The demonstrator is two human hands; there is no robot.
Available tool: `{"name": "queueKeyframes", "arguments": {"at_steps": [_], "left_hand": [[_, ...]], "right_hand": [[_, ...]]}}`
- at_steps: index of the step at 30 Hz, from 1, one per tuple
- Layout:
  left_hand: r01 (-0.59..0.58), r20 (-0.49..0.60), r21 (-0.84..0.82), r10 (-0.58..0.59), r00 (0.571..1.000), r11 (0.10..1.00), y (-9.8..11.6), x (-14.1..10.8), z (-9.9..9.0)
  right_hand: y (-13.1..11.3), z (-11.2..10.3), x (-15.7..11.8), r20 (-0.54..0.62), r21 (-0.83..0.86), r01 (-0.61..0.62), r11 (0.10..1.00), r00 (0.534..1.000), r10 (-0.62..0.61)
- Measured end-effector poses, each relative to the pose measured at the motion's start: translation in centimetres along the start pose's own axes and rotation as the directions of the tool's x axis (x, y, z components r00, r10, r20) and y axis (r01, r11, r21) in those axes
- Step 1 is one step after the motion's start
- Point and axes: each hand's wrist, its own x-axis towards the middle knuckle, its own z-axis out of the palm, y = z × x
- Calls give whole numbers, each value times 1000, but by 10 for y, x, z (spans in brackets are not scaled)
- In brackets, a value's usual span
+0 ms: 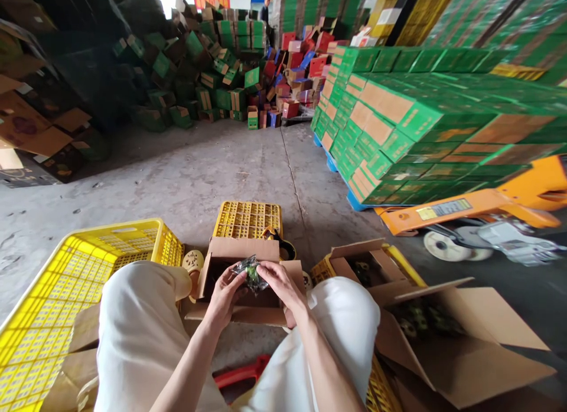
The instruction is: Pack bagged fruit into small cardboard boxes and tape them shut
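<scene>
Clear crinkled plastic around something dark green: a small wrapped packet [250, 274], held between both hands just above the open cardboard box [248, 309] that sits between the knees. Left hand [225, 295] pinches the packet's near-left edge, fingers narrow and curled on the wrap. Right hand [280, 284] covers its right side, fingers closed over the top. Contents too small to identify.

Step in hand, by my reading: handling one packet over the box, either lowering it in or lifting it out; cannot tell which. Next move would call for a steady two-handed grip on slippery film and clearance past the raised box flaps.

Outward: yellow crate [248, 218] behind the box, larger yellow basket [66, 282] at left, second open carton [447, 335] at right holding similar dark items. Orange pallet jack [478, 214] beneath stacked green cartons [425, 123].
</scene>
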Motion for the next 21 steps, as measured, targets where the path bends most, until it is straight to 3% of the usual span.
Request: {"name": "queueKeyframes", "arguments": {"at_steps": [7,11,15,18,21], "left_hand": [[-41,-77,-32,39,996,999,-4,2,0],[-65,-130,-83,54,990,994,-9,6,-4],[-64,-175,-111,44,984,992,-12,9,-6],[-36,-166,-117,16,986,993,-12,10,-7],[33,-129,-94,-45,991,995,-13,10,-8]], "right_hand": [[-5,1,2,24,73,-15,997,1000,13],[0,-1,4,15,149,36,988,999,-39],[6,-4,5,99,140,75,987,991,-89],[7,-3,6,139,136,87,987,985,-106],[8,-2,8,88,96,93,991,991,-101]]}}
